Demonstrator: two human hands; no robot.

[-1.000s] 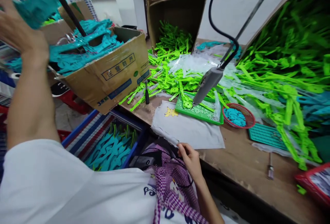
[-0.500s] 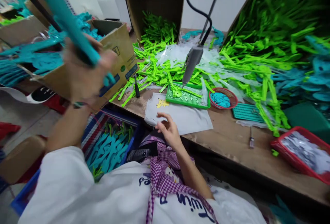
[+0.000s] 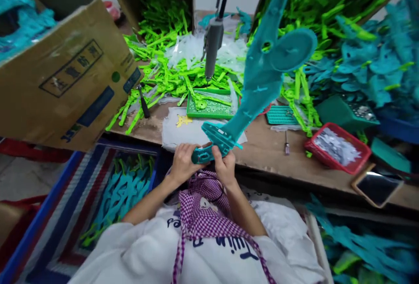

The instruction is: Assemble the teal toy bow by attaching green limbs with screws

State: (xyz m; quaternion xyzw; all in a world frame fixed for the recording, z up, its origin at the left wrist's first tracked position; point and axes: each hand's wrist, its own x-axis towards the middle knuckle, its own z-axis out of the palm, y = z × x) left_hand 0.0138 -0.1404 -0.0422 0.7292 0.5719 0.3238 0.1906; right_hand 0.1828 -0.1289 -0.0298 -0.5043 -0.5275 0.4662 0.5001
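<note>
- When read with both hands at the clock's centre and straight ahead as 12, shows teal plastic piece [image 3: 260, 74] held raised over the near edge of workbench [image 3: 262, 153], long blade pointing to 1 o'clock, round disc [image 3: 294, 50] jutting out toward 2 o'clock.
- Holds the curved lower end in left hand [image 3: 183, 162], at 9 o'clock, fingers closed narrowly about it.
- Grips the base beside that end in right hand [image 3: 225, 168], at 3 o'clock, thumb on the near face; cannot tell the lie of the fingers behind it.
- Records grey cloth [image 3: 193, 133] at 11 o'clock, flat on the workbench, partly hidden by the held piece.
- Notes green tray [image 3: 209, 116] at 12 o'clock, bearing lime-green parts, with grey power tool [image 3: 213, 46] hanging tip-down just above.
- Finds hammer [image 3: 144, 106] at 10 o'clock, near cardboard box [image 3: 94, 70].
- Places blue crate [image 3: 49, 210] at 8 o'clock, holding teal-and-green pieces.
- Lists ribbed teal tray [image 3: 279, 116] at 2 o'clock; screwdriver [image 3: 286, 148] and, farther out, red basket [image 3: 327, 160] of grey pieces at 3 o'clock.
</note>
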